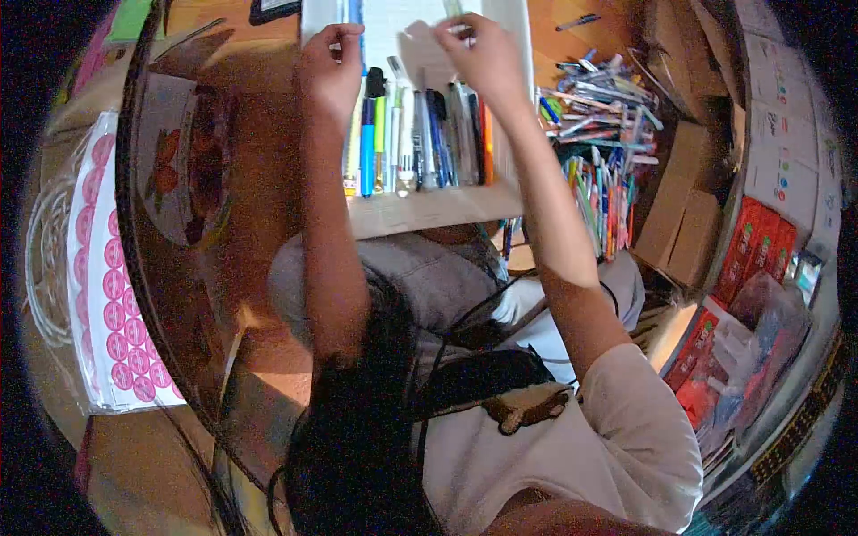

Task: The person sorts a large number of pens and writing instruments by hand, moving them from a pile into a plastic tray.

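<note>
A white box (pixel 433 210) lies in front of me, with a row of pens and markers (pixel 416 138) side by side in its near part. My left hand (pixel 335 67) is at the box's left side, fingers bent together beside a blue pen (pixel 355 12) at the top edge of the view. Over the right part of the box, my right hand (pixel 478 54) pinches a pale greenish pen (pixel 453 8), partly hidden by the fingers. A blue marker (pixel 367 147) and a lime green one (pixel 380 129) stand out in the row.
Right of the box are a heap of loose pens (pixel 608 103) and a second bunch (pixel 603 201). Cardboard (pixel 684 214) and red packages (pixel 751 250) lie farther right. A white sheet with pink round stickers (pixel 121 304) is at the left.
</note>
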Motion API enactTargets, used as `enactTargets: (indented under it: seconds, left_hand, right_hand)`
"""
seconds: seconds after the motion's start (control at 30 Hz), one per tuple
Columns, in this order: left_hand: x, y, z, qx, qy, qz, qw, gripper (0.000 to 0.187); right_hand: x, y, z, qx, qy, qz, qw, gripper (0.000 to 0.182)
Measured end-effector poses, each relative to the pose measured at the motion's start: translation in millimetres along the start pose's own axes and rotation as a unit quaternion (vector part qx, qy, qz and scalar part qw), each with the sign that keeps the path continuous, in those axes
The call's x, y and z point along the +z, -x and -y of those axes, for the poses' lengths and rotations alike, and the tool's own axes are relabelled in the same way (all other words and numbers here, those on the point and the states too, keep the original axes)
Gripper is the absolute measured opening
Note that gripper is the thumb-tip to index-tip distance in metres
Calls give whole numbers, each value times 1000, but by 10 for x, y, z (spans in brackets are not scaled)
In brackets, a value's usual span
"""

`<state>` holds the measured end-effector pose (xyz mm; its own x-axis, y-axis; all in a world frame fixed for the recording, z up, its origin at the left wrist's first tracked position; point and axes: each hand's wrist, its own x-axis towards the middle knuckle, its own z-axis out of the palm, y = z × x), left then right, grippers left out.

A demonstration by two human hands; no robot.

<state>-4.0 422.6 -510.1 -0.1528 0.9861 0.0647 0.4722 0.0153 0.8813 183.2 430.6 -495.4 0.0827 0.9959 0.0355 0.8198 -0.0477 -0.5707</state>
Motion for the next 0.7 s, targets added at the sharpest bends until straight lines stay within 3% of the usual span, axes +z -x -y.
enactTargets:
  seconds: [0.13, 0.23, 0.27, 0.33, 0.4, 0.5, 0.53, 0.57, 0.63, 0.7]
  left_hand:
    - [163, 33, 116, 35, -60, 45, 997, 20]
    - [190, 46, 120, 56, -36, 93, 993, 21]
    - [230, 28, 195, 69, -18, 102, 992, 21]
    - [281, 16, 208, 133, 2, 90, 987, 21]
    - [272, 95, -55, 122, -29, 111, 986, 20]
    - [443, 280, -428, 298, -39, 134, 944, 19]
    - [506, 463, -599, 261, -14, 203, 944, 17]
    - [687, 601, -663, 354, -39, 196, 914, 18]
    - [1088, 1154, -1150, 375, -60, 365, 850, 20]
    - [1453, 1443, -1371, 447, -89, 394, 798, 27]
  right_hand:
    - [-836, 472, -631, 8, 114, -29, 993, 29]
    - [-1326, 860, -1155, 97, 222, -17, 970, 28]
    - [-1463, 1046, -1253, 57, 211, -54, 974, 28]
    - [-1713, 1384, -1232, 154, 157, -44, 974, 28]
    - [-1869, 1787, -1403, 166, 125, -63, 976, 25]
    - [-1957, 2343, -1428, 219, 32, -76, 972, 22]
    - [-1950, 2490, -1425, 241, -8, -77, 967, 21]
    - [-1922, 2627, -1478, 205, 30, -107, 972, 20]
    - [-1844, 2877, -1647, 201, -6, -176, 964, 19]
    - [-1881, 2940, -1549, 159, -13, -231, 960, 19]
